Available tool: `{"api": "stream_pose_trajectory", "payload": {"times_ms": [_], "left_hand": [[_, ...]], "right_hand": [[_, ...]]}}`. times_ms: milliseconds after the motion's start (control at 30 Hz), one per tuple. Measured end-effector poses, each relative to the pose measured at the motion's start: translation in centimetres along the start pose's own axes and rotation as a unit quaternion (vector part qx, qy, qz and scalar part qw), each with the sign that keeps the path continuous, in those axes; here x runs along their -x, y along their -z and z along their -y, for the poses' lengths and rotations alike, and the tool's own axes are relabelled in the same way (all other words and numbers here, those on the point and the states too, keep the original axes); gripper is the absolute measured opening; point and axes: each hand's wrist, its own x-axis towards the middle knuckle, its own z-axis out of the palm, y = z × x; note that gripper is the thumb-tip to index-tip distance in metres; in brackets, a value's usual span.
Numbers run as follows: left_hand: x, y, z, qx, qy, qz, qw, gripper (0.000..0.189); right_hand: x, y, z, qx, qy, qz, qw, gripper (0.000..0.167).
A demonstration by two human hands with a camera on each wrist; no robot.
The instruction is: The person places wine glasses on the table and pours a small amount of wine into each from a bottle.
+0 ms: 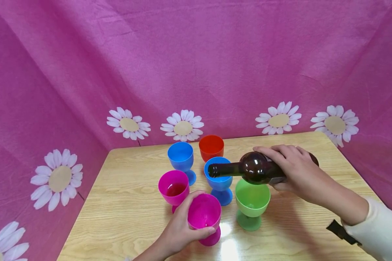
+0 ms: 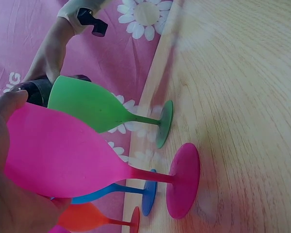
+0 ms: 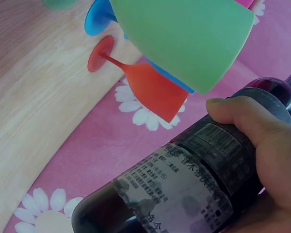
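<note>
My left hand (image 1: 179, 226) grips the bowl of a magenta goblet (image 1: 206, 212), thumb on the near side. Whether its foot (image 2: 183, 180) touches the table, I cannot tell. A dark glass wine bottle (image 3: 179, 179) lies nearly level in my right hand (image 1: 295, 172), held round its labelled body. Its neck (image 1: 227, 169) points left, with the mouth over the near blue goblet (image 1: 219, 183) in the head view. No stream of liquid is visible at the mouth. Beside my left hand, another magenta goblet (image 1: 174, 186) has red liquid in it. A green goblet (image 1: 253, 199) stands below the bottle.
Farther back stand a second blue goblet (image 1: 181, 156) and a red-orange goblet (image 1: 211, 148). All are grouped closely on a light wooden table (image 1: 117, 203). A pink cloth (image 1: 215, 65) with white daisies hangs behind and at the sides.
</note>
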Motion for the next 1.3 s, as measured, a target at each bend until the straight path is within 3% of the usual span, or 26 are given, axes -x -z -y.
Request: {"api": "stream_pose_trajectory", "payload": {"times_ms": [900,1300], "left_hand": [[0.0,0.0,0.1,0.002,-0.009,0.003,1.0000,0.085],[0.0,0.0,0.1,-0.006,-0.008,-0.002,0.9999,0.086]], "right_hand": [[0.4,0.4,1.2,0.055,0.013,0.037,0.9977,0.113],[0.3,0.6,1.3,0.069,0.025,0.033,0.9967,0.116]]}}
